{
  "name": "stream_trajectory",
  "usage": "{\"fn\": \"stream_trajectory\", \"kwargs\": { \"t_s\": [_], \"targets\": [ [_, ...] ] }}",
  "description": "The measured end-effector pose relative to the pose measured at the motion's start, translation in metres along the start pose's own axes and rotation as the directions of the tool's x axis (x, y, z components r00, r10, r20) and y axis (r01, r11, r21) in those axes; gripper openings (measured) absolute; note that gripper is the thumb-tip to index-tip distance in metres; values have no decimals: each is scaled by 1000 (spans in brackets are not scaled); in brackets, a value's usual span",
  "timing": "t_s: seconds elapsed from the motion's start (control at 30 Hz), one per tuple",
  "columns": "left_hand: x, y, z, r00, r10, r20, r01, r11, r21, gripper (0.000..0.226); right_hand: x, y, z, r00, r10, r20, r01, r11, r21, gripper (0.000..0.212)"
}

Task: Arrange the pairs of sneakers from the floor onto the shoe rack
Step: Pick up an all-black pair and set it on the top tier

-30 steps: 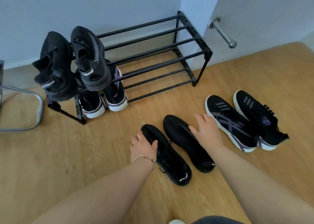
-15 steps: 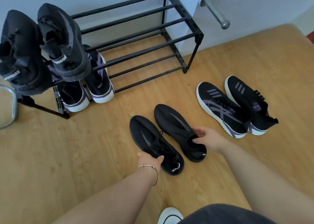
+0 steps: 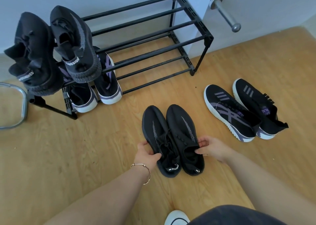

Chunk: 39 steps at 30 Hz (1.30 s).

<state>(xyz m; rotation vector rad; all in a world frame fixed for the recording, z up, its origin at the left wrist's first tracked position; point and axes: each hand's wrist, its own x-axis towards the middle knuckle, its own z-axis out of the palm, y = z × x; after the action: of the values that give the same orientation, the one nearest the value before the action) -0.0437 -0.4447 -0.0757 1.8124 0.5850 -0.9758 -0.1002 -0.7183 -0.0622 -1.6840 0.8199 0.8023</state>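
Head view: all-black knit sneaker pair (image 3: 172, 139) on the wooden floor (image 3: 85, 156), near centre, shoes side by side and touching. Left hand (image 3: 147, 153) fingers pinch the left shoe's collar; right hand (image 3: 211, 147) fingers pinch the right shoe's. Judgement: lift both level, heels kept together. Black metal-bar shoe rack (image 3: 153, 42), far left; its right half is free. Black-and-purple white-soled sneaker pair (image 3: 239, 110) on the floor at right, clear of the path.
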Motion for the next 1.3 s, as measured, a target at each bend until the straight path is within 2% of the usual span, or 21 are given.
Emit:
{"fn": "stream_trajectory", "kwargs": {
  "t_s": [0.23,0.47,0.63,0.73,0.87,0.93,1.0,1.1,1.17,1.3],
  "targets": [
    [-12,39,-25,990,120,77,-119,993,-29,80,-42,-21,0,995,-34,-94,47,988,145,41],
    [-55,102,-57,972,173,158,-166,984,-58,75,-119,-86,-13,975,-87,-204,110,988,104,37],
    [-90,164,-83,952,174,251,-120,969,-216,73,-171,-157,-39,972,-127,-197,139,989,47,29],
    [-98,208,-96,945,211,251,-147,956,-253,72,-179,-197,-61,966,-171,-194,183,982,44,26],
    [-80,258,-104,943,267,200,-185,917,-353,69,-146,-254,-84,930,-287,-230,294,956,-5,31],
    [-63,278,-103,942,296,156,-220,899,-378,64,-117,-275,-89,904,-343,-254,347,937,-31,27],
    [-43,294,-104,947,307,91,-251,889,-382,65,-86,-293,-94,895,-376,-239,377,925,-43,20],
    [-18,311,-111,950,312,-5,-294,888,-354,61,-40,-317,-100,898,-406,-170,400,914,-68,22],
    [-4,320,-116,951,306,-43,-301,887,-350,51,-16,-334,-100,889,-433,-150,427,901,-71,33],
    [13,338,-131,932,323,-164,-356,901,-249,26,22,-366,-90,874,-463,-146,465,885,-19,15]
  ]
}}
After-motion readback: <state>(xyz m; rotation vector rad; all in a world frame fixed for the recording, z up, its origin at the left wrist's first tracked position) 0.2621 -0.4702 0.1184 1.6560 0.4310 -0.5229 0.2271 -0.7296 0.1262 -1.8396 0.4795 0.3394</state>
